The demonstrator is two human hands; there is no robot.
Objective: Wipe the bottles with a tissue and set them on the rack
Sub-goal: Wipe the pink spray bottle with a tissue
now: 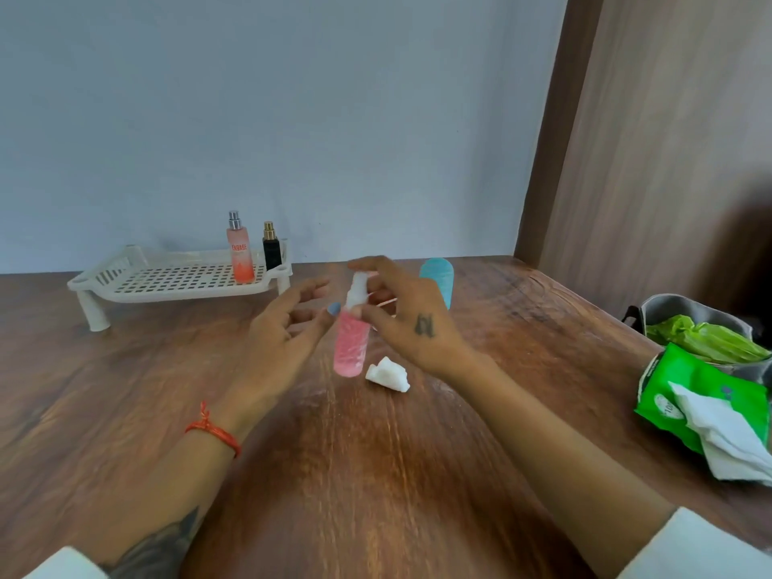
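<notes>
A pink bottle (352,346) with a white spray top stands upright at the middle of the wooden table (376,453). My right hand (411,317) pinches its white top between thumb and fingers. My left hand (284,328) hovers just left of the bottle, fingers spread and holding nothing. A crumpled white tissue (387,374) lies on the table right beside the bottle's base. A blue bottle (438,282) stands behind my right hand. On the white slotted rack (125,282) at the back left stand an orange-pink spray bottle (240,254) and a small black bottle (271,246).
A green pack of wipes (706,394) with a white sheet pulled out lies at the right edge. Behind it is a grey pouch (685,311) holding green plastic. A wooden panel (647,140) rises on the right, and a pale wall stands behind the table.
</notes>
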